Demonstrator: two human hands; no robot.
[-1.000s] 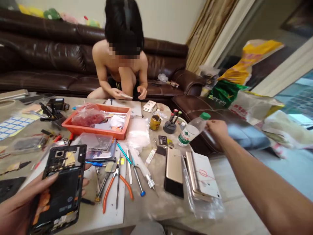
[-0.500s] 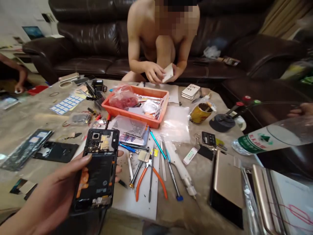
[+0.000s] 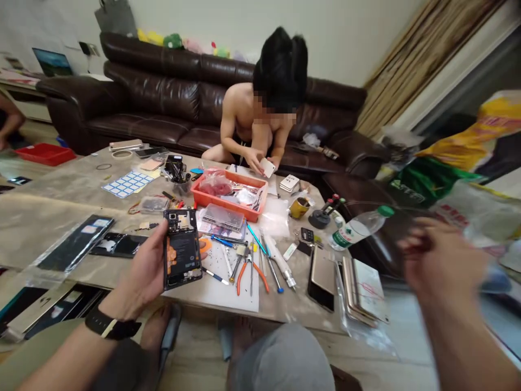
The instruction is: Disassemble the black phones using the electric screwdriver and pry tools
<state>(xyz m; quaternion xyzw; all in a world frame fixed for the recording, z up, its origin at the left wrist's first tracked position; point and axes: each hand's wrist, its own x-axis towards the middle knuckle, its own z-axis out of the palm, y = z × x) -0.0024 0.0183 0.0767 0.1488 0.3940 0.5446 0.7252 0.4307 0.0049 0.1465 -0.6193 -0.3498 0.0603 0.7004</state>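
My left hand (image 3: pixel 143 274), with a black watch on the wrist, is closed around an opened black phone (image 3: pixel 182 248) whose back is off and whose insides face me. It holds the phone over the near edge of the low table (image 3: pixel 49 209). My right hand (image 3: pixel 442 259) hovers off the table's right side, blurred by motion, and I cannot make out its fingers. A clear water bottle (image 3: pixel 355 229) with a green cap lies tilted at the table's right edge, a little to the left of that hand and apart from it.
An orange tray (image 3: pixel 222 201) of bags and parts stands mid-table. Orange pliers (image 3: pixel 249 272), tweezers and screwdrivers lie on a white sheet. Gold phones (image 3: pixel 322 271) lie to the right and black phone panels (image 3: pixel 118 244) to the left. A person (image 3: pixel 260 122) on the brown sofa handles a small white part.
My right hand has let go of the water bottle and pulled back to the right. The camera has lifted and drawn back. My left hand still holds the opened phone.
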